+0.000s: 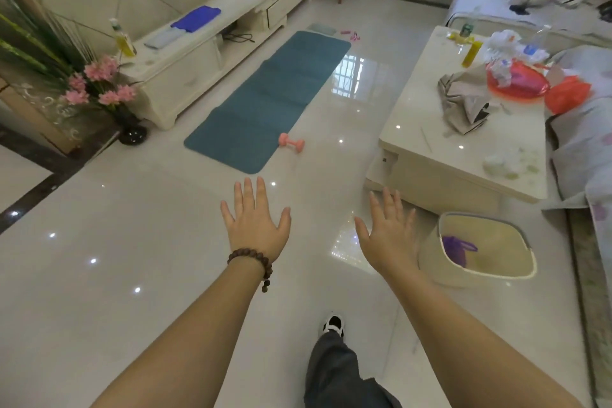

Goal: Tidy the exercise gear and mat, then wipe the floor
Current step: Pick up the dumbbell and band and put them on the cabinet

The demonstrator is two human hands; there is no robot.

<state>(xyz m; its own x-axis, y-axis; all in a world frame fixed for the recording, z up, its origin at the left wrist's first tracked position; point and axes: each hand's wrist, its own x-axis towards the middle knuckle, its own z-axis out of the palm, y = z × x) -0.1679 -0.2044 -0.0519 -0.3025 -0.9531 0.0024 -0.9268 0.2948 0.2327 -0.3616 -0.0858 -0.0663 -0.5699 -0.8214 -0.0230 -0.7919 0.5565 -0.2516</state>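
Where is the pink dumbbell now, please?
The dumbbell lies on the floor at the near right corner of the blue mat, in the middle of the head view, between the mat and the white table.

Ahead of the hands lay a teal rectangular foam mat point(270, 99) on glossy cream floor tiles point(116, 258), a pink dumbbell point(291, 142) at its near corner. Right of the right hand point(390, 235) stood a cream basket point(490, 275) holding a purple cloth point(455, 247). A brown bead bracelet point(255, 260) circled the left wrist.
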